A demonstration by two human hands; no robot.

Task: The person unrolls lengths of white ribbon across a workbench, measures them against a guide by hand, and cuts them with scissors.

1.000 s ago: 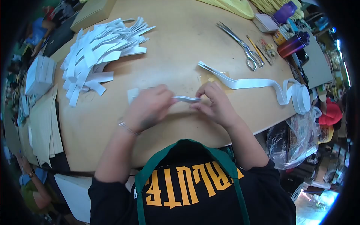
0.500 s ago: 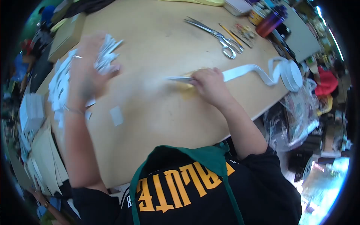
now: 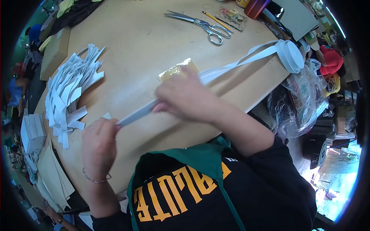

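Note:
A white band (image 3: 138, 113) stretches across the table between my two hands. My left hand (image 3: 99, 146) is closed on its end, low on the left. Further along, my right hand (image 3: 184, 95) is wrapped round the same band; whether it also grips anything else is hidden. From there the band runs right to a white roll (image 3: 291, 57) at the table's edge. A patch of shiny yellowish tape (image 3: 171, 71) lies on the table just beyond my right hand, partly covered by it. To the left spreads a pile of cut white strips (image 3: 71, 90).
Large scissors (image 3: 204, 24) lie at the back, beside a yellow pencil (image 3: 216, 20). A purple bottle (image 3: 256, 7) stands at the far right. A cardboard box (image 3: 56, 52) sits along the left edge, and a clear plastic bag (image 3: 298, 104) hangs at the right.
My left hand has come from the strip pile back to the band's end and closed on it. The band now spans both hands. My view has shifted slightly.

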